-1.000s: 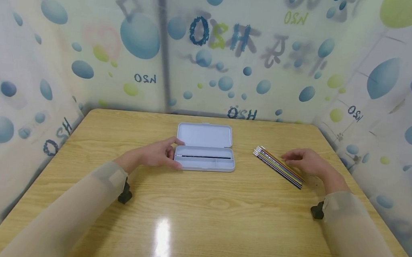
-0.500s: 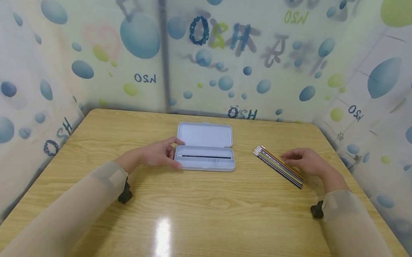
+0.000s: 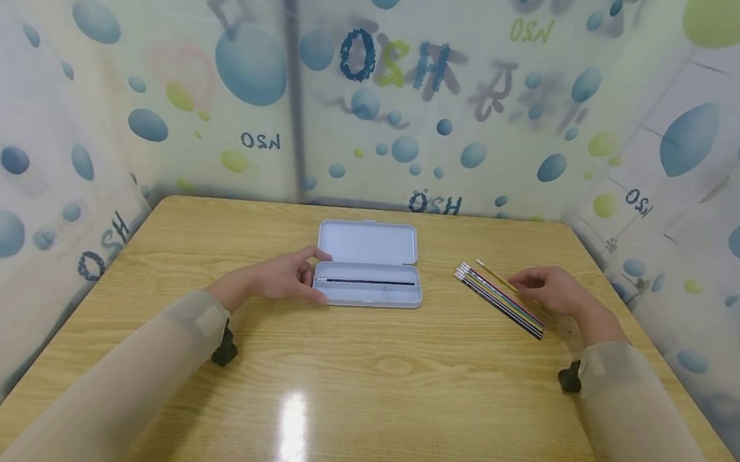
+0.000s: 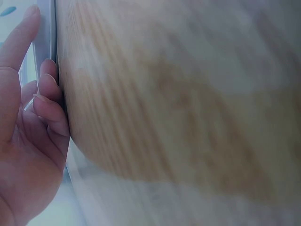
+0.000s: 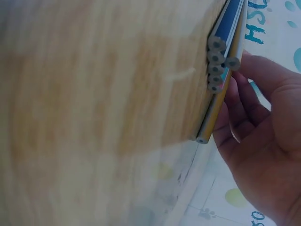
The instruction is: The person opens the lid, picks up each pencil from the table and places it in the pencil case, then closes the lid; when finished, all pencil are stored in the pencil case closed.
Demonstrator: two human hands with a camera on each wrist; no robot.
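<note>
An open grey pencil case [image 3: 369,244] lies at the table's far middle, with one dark pencil [image 3: 366,282] in its tray. My left hand [image 3: 304,278] grips the case's left end, thumb at the back and fingers at the front; the left wrist view shows the fingers [image 4: 49,101] against the case's edge [image 4: 44,28]. To the right lies a row of several coloured pencils [image 3: 501,303]. My right hand [image 3: 525,283] pinches a yellow pencil [image 3: 493,273], angled away from the row. In the right wrist view that pencil [image 5: 214,115] lies against my fingers [image 5: 235,117], beside the pencil ends [image 5: 215,66].
The wooden table [image 3: 357,389] is boxed in by bubble-patterned sheets [image 3: 252,69] at the back and on both sides. Small black wrist mounts [image 3: 225,349] sit under both sleeves. A light glare [image 3: 292,428] marks the near middle.
My right hand has drawn the yellow pencil away from the far side of the row, and its eraser end now points apart from the others. The left hand and case have stayed still.
</note>
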